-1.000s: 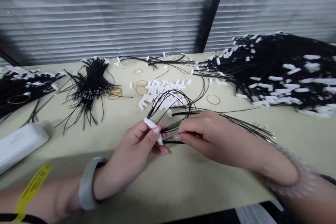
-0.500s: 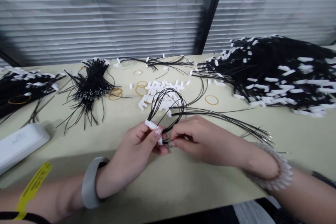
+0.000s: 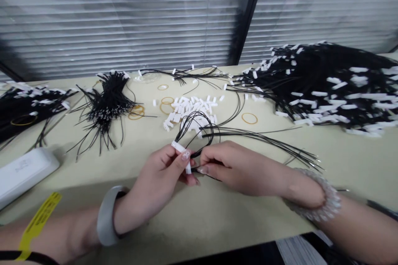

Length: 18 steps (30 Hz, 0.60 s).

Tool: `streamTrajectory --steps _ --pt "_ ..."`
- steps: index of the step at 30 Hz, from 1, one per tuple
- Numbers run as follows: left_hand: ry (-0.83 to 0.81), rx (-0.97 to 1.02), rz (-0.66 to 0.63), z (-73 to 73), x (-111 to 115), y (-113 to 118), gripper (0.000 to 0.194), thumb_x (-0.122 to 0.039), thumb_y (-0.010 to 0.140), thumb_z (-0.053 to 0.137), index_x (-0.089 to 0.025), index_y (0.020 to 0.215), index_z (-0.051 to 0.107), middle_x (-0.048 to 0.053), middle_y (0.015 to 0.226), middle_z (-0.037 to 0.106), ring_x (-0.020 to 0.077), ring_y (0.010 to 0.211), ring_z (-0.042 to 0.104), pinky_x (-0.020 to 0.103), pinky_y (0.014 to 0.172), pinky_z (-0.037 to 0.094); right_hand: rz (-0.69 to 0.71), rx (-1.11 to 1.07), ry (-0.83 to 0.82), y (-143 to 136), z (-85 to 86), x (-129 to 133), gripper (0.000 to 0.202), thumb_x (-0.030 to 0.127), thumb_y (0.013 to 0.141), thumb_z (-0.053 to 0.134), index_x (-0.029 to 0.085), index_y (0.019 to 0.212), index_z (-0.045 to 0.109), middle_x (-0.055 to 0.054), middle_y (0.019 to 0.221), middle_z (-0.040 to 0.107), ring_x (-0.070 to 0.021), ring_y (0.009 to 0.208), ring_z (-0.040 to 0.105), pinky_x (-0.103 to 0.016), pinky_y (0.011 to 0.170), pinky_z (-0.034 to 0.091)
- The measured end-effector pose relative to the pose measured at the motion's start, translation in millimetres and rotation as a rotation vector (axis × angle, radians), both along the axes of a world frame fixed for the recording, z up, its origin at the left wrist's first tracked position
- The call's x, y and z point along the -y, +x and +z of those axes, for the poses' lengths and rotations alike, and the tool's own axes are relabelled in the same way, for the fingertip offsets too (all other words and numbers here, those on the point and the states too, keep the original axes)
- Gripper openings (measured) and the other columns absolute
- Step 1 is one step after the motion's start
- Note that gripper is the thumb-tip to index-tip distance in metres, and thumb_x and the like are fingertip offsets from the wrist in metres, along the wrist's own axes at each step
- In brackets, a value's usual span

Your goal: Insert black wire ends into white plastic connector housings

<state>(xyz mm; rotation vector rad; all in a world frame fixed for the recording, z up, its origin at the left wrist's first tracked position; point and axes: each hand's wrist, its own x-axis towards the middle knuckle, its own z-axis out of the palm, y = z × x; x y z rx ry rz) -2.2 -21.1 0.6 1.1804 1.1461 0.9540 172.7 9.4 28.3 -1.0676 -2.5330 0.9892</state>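
My left hand (image 3: 166, 167) is closed on a white plastic connector (image 3: 178, 147), pinched between thumb and fingers, with a second white connector end showing below the thumb. Thin black wires (image 3: 195, 122) loop up and over from the connector and curve back toward my right hand (image 3: 222, 161). That hand is closed, thumb and forefinger pinching a black wire just right of the connector. Where the wire meets the connector is partly hidden by my fingers. Just beyond the loop lies a heap of small white connectors (image 3: 189, 107).
A large pile of black wires with white connectors (image 3: 320, 78) fills the back right. To the left are a tied wire bundle (image 3: 110, 95), more wires (image 3: 18, 103) and a white box-shaped device (image 3: 27, 174). Rubber bands (image 3: 249, 118) lie about the table (image 3: 217, 223); blinds stand behind.
The wire loop above my left hand has sunk and narrowed slightly. My right hand has shifted a little left, and a length of black wire now shows beneath its fingers.
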Motion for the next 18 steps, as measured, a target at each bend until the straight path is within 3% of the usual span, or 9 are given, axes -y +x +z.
streamTrajectory --steps 10,14,18 --pt "0.006 -0.003 0.024 -0.6 -1.6 0.3 0.018 -0.031 0.083 0.053 -0.015 0.077 0.057 -0.003 0.061 0.06 0.0079 0.05 0.058 0.019 0.052 0.046 -0.152 -0.01 -0.036 -5.6 -4.3 3.8 0.025 0.024 0.086 0.037 0.016 0.068 0.052 0.002 0.065 0.056 -0.0068 0.059 0.047 -0.021 0.053 0.031" --pt "0.016 -0.02 0.019 1.3 -1.4 0.7 0.019 -0.032 0.082 0.053 -0.014 0.074 0.056 -0.003 0.059 0.059 0.009 0.051 0.058 0.02 0.053 0.047 -0.121 -0.012 -0.059 -3.1 -3.5 2.8 0.024 0.023 0.086 0.037 0.016 0.07 0.054 0.003 0.064 0.056 -0.0068 0.058 0.046 -0.02 0.053 0.032" --pt "0.017 -0.07 0.016 4.9 0.3 2.7 0.018 -0.029 0.081 0.053 -0.014 0.072 0.057 -0.003 0.057 0.06 0.0095 0.05 0.058 0.02 0.052 0.047 -0.004 0.016 -0.135 3.0 -1.6 -0.5 0.017 0.022 0.081 0.043 0.017 0.072 0.056 0.005 0.058 0.05 -0.0052 0.051 0.039 -0.018 0.046 0.028"
